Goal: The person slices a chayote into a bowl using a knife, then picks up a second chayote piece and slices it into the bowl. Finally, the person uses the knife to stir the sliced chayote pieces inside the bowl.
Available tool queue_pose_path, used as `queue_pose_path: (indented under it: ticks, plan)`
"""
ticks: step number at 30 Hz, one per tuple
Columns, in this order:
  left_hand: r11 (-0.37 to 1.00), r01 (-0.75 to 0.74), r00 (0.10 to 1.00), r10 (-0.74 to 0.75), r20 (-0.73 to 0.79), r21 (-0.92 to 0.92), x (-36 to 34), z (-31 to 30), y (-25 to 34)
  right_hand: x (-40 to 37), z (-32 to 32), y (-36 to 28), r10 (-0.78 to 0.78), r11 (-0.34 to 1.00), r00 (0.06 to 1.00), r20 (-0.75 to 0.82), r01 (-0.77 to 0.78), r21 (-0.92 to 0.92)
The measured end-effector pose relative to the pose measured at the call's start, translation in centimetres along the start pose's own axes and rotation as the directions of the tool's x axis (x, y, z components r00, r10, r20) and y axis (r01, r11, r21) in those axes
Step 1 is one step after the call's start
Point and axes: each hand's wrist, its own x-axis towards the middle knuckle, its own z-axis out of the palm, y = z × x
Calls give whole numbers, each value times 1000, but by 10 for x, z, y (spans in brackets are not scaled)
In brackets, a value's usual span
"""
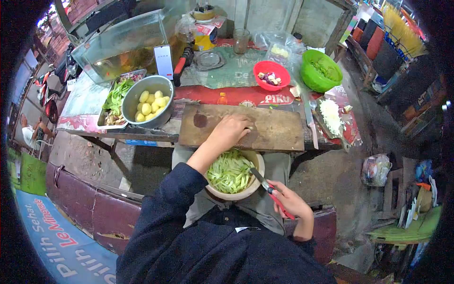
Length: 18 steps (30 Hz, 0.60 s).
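Right hand (292, 201), closed round red-handled knife (270, 189); left hand (231, 128), curled on board (279, 125), hold unclear; blade over bowl (231, 196) might flick strips (229, 173) out

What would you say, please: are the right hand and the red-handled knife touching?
Touching. The head view shows the right hand closed around the handle of the red-handled knife, with its blade sticking out beyond the fingers.

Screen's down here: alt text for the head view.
The right hand holds a red-handled knife at a bowl of sliced green vegetable; the left hand is over a wooden board. A pot of peeled potatoes stands beyond, left.
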Motion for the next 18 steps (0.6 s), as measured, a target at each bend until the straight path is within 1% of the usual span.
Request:
queue_pose_path:
  ticks: [1, 3, 4, 6, 7, 8, 9, 10, 11, 12, 13, 14, 15, 16, 17, 18]
  plan:
    - [1000, -6, 1000, 6, 1, -1, 2, -2, 0, -11, -5, -2, 55, 998, 998, 22, -56, 27]
    - [994, 36, 998, -42, 53, 103, 3, -6, 1, -31, -15, -3, 43, 999, 999, 15, -43, 18]
    - [994, 33, 998, -39, 55, 102, 1, -9, 2, -38, -19, -3, 58, 998, 998, 11, -57, -25]
    - [974, 115, 983, -83, -164, 197, -6, -15, 5, -49, -23, -11, 71, 988, 997, -6, -71, -137]
    - [973, 118, 983, -85, -163, 201, -11, -22, 5, -51, -22, -20, 69, 988, 998, -1, -69, -137]
    - [970, 240, 947, -240, -212, -26, -16, -29, 4, -49, -18, -30, 39, 983, 999, -24, -43, -179]
    - [906, 337, 891, -395, -224, -255, -22, -37, 5, -44, -13, -39, 7, 975, 999, -46, -17, -221]
    - [868, 370, 848, -461, -262, -333, -30, -48, 11, -34, -5, -46, 5, 976, 999, -41, -14, -219]
    - [868, 373, 846, -463, -263, -327, -40, -50, 10, -19, 5, -52, -86, 960, 994, -60, 66, -271]
    - [803, 463, 798, -562, -219, -376, -50, -52, 7, -3, 17, -57, -178, 935, 981, -74, 145, -324]
    - [726, 545, 738, -653, -171, -419, -59, -55, 7, 17, 30, -58, -184, 934, 981, -65, 153, -323]
    - [657, 596, 683, -717, -138, -462, -62, -61, 18, 39, 42, -56, -347, 882, 933, -92, 291, -371]
    - [657, 599, 679, -719, -144, -458, -68, -58, 20, 56, 51, -56, -500, 807, 859, -110, 416, -420]
    - [641, 572, 673, -724, -155, -511, -75, -53, 19, 68, 58, -57, -503, 805, 858, -104, 421, -418]
    - [623, 542, 666, -728, -164, -564, -81, -47, 17, 77, 63, -59, -516, 776, 846, -135, 395, -492]
    - [664, 547, 686, -705, -181, -510, -83, -44, 18, 82, 65, -62, -532, 742, 831, -164, 363, -564]
